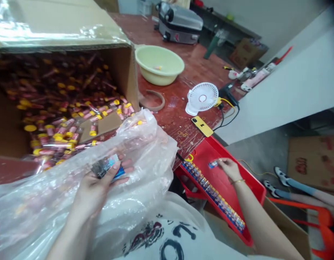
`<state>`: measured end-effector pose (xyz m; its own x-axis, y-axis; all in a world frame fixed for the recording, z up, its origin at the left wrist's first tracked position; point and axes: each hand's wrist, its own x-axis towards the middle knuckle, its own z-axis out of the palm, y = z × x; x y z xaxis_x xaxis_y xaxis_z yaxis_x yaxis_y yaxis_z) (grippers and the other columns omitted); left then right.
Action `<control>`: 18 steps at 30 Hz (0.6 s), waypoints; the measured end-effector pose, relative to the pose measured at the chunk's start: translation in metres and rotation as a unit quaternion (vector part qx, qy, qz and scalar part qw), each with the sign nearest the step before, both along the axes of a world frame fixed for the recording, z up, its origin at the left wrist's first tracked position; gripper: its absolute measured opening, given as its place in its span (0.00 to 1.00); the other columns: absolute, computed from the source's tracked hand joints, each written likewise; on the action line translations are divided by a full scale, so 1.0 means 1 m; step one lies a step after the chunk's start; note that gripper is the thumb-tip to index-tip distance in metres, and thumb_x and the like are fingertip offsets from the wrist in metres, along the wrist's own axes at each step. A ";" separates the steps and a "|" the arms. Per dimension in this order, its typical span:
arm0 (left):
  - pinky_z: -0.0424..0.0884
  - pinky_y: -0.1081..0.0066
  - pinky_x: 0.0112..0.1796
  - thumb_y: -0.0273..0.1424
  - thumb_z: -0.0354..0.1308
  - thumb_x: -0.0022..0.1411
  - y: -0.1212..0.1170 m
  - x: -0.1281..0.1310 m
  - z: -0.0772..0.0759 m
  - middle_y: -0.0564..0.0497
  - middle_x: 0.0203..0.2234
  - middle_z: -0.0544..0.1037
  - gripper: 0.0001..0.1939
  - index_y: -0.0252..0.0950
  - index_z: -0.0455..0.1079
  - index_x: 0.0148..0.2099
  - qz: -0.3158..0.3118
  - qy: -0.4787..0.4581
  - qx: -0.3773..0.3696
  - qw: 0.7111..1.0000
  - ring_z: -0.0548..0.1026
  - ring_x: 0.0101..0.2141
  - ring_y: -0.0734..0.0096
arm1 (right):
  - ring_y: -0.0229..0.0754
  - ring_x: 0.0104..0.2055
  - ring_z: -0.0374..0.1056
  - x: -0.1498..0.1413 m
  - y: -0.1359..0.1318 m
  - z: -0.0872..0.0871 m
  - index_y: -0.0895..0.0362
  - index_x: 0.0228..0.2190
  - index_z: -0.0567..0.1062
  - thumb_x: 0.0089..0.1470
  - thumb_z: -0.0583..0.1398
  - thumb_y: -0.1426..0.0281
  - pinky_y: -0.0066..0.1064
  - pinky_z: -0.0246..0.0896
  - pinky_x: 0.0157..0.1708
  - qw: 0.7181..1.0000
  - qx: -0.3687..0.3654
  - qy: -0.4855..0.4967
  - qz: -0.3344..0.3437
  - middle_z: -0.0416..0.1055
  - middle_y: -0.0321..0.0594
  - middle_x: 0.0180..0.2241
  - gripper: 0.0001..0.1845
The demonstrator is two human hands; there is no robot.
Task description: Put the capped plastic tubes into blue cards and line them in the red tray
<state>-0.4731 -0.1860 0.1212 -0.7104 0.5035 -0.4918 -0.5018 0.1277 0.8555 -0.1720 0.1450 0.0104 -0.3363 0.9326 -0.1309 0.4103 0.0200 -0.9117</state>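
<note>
My left hand [102, 184] is closed around a small stack of dark and blue printed pieces [105, 167], perhaps labels or wrappers; their exact kind is blurred. Under that hand spreads a clear plastic bag [145, 159] with pink and yellow bits showing through. My right hand [231, 169] pinches a small blue-and-white wrapped piece [213, 164] above the red tray [253, 182]. Along the tray's near side lies a row of small blue-wrapped tubes [214, 195], packed side by side.
An open cardboard box [130, 68] full of yellow-capped pink tubes [72, 133] stands left. Behind are a pale green basin [160, 74], a tape roll [161, 103], a white fan [202, 98], a yellow phone [202, 126] and a suitcase [180, 23]. A person's legs [304, 189] show at right.
</note>
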 end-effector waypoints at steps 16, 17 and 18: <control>0.77 0.69 0.29 0.44 0.71 0.43 -0.013 -0.009 -0.006 0.44 0.32 0.82 0.26 0.31 0.75 0.41 0.071 0.008 -0.005 0.997 0.80 0.33 0.59 | 0.44 0.22 0.65 -0.041 -0.006 0.004 0.55 0.31 0.72 0.45 0.62 0.62 0.39 0.62 0.23 0.969 0.229 -0.054 0.076 0.68 0.37 0.23 0.12; 0.77 0.70 0.28 0.43 0.71 0.44 -0.015 -0.010 -0.007 0.45 0.31 0.82 0.26 0.31 0.75 0.41 0.075 0.009 0.001 0.997 0.80 0.32 0.59 | 0.44 0.24 0.65 -0.074 -0.011 0.023 0.55 0.35 0.72 0.47 0.61 0.63 0.39 0.63 0.26 0.958 0.274 -0.026 0.082 0.68 0.38 0.26 0.13; 0.77 0.70 0.28 0.43 0.71 0.44 -0.017 -0.012 -0.007 0.45 0.30 0.81 0.25 0.31 0.75 0.40 0.083 0.010 0.009 0.996 0.80 0.32 0.60 | 0.44 0.27 0.66 -0.111 -0.021 0.043 0.55 0.36 0.72 0.49 0.61 0.64 0.39 0.64 0.29 0.935 0.333 0.007 0.118 0.70 0.40 0.29 0.12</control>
<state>-0.4852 -0.2033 0.1147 -0.7939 0.3867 -0.4692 -0.4978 0.0299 0.8668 -0.2834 0.1236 0.0538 -0.5407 0.7048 0.4592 0.3109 0.6747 -0.6695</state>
